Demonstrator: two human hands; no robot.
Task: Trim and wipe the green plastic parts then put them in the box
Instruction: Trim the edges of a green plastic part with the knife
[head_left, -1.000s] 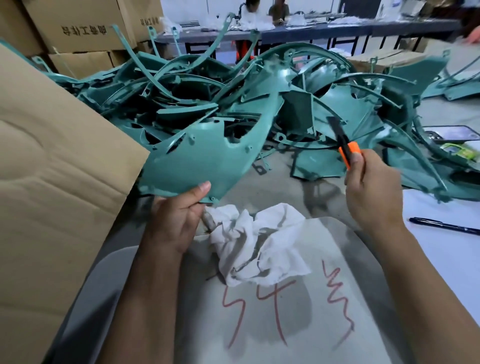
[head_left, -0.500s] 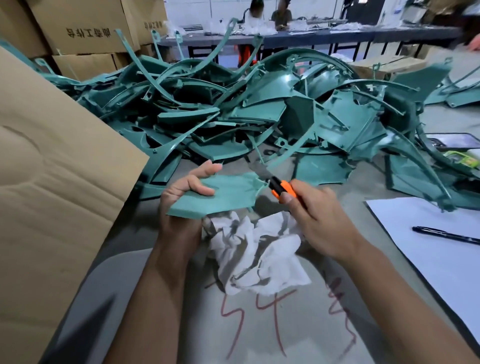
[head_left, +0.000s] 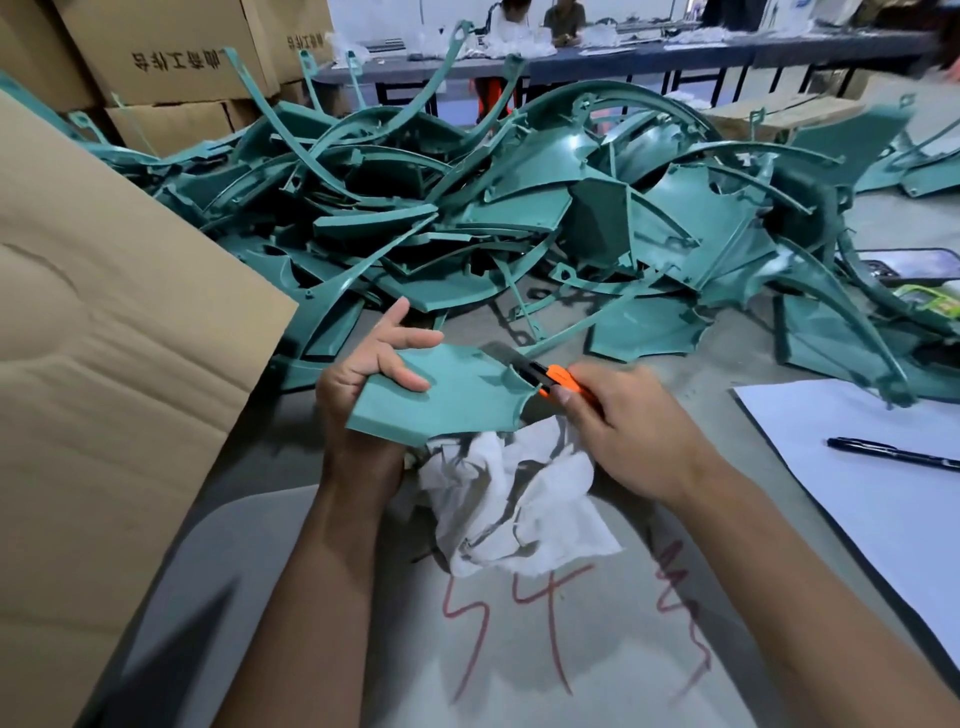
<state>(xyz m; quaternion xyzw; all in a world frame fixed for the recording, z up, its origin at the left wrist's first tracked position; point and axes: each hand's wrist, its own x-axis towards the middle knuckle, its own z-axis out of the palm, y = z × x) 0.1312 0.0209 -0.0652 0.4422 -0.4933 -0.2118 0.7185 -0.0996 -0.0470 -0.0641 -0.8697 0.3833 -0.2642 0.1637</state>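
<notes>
A cardboard box flap (head_left: 104, 332) stands at far left, its edge leaning over the counter (head_left: 727, 358). More boxes (head_left: 156, 57) are stacked behind it. Just right of the flap, my left hand (head_left: 363, 384) holds a green part (head_left: 447, 395) above the counter: thumb lies on its top face, palm under its left edge, the other fingers (head_left: 395, 322) spread upward and loose. The part is roughly level, in front of the pile (head_left: 519, 208) of green parts that fills the middle of the counter. A white rag (head_left: 519, 499) lies crumpled directly below the part, on a grey sheet (head_left: 363, 623) marked in red. At the part's right edge, an orange knife (head_left: 550, 379) meets the plastic; its dark blade end touches the notch there. My right hand (head_left: 634, 431) grips the knife, fingers curled round its handle. Farther right lie white paper (head_left: 857, 493) and a black pen (head_left: 893, 453) on it. A phone (head_left: 914, 264) sits beyond, near the pile.
</notes>
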